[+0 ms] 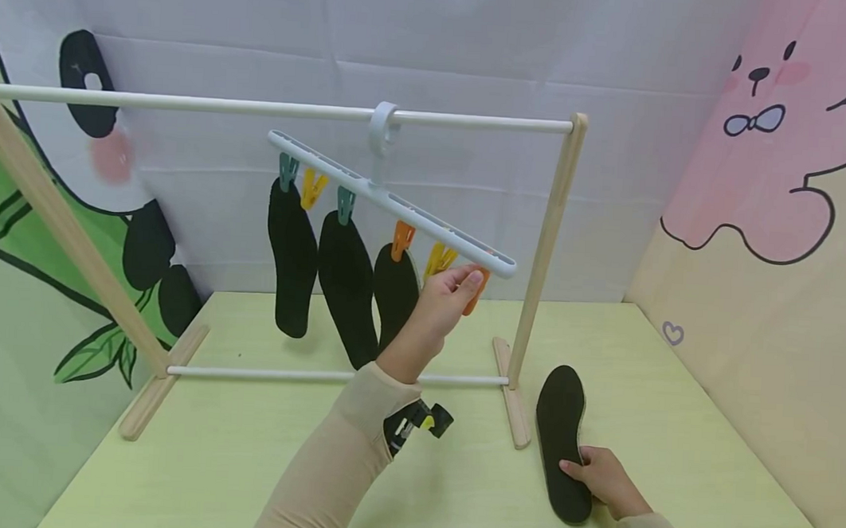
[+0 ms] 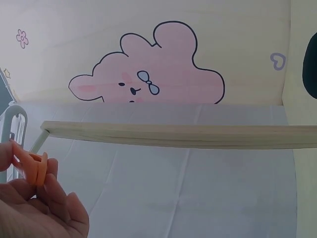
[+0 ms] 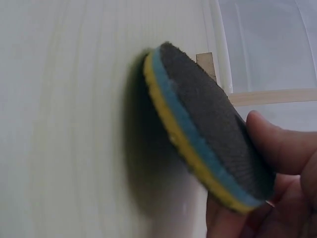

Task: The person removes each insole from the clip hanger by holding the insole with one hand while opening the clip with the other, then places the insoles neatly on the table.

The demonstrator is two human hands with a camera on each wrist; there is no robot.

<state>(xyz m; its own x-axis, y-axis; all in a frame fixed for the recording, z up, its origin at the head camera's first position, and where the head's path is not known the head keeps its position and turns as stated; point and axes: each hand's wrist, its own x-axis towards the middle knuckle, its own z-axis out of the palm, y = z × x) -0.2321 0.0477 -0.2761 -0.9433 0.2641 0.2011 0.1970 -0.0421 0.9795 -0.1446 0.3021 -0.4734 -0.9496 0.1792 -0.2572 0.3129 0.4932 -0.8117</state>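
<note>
A pale clip hanger hangs tilted from the white rail of a wooden rack. Three black insoles dangle from its coloured clips. My left hand reaches up and pinches the orange clip at the hanger's low right end; the clip shows between my fingers in the left wrist view. My right hand grips a fourth black insole on the table, to the right of the rack's foot. The right wrist view shows this insole lifted at one edge, with blue and yellow layers underneath.
The pale green table is bounded by a cloth backdrop and a cream wall with a pink cartoon animal on the right. The rack's low white crossbar and wooden feet rest on the table.
</note>
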